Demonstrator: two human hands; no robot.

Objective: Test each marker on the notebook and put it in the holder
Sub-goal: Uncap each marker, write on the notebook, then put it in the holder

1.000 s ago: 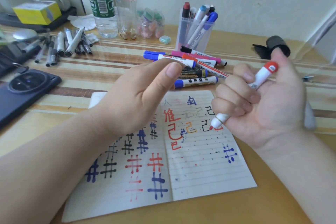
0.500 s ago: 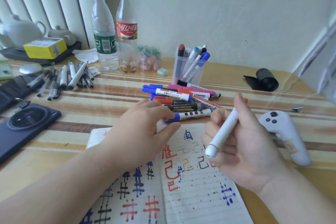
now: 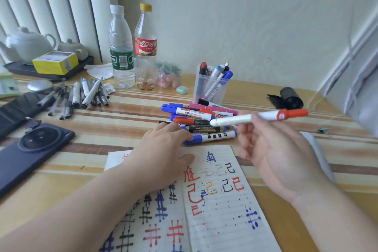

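While the right hand (image 3: 278,155) is hovering above the table (image 3: 131,112), it is holding a white marker (image 3: 231,121) with a red cap, pinched between the thumb and the curled fingers (image 3: 245,132). The fingers are blurred, so I cannot tell how each one is lying. The marker is lying nearly level in the air. Its rounded white end is sticking out to the left past the fingers, and its capped red end is pointing right, well clear of the palm. It is hanging over the near edge of the pile of markers (image 3: 196,111), apart from both the page and the holder (image 3: 212,92).

The left hand (image 3: 163,155) is resting palm down on the upper left of the open notebook (image 3: 221,210). Its fingers are loose and gently bent, gripping nothing. Its fingertips (image 3: 184,132) are reaching off the page, and one looks to be touching the blue cap of the nearest marker (image 3: 216,136) in the pile.

The holder, a clear cup, is standing beyond the pile near the wall, with several markers upright inside it. Red, blue and black marks are covering both notebook pages. A dark phone (image 3: 34,149) is lying at the left, and two plastic bottles (image 3: 121,47) are standing at the back.
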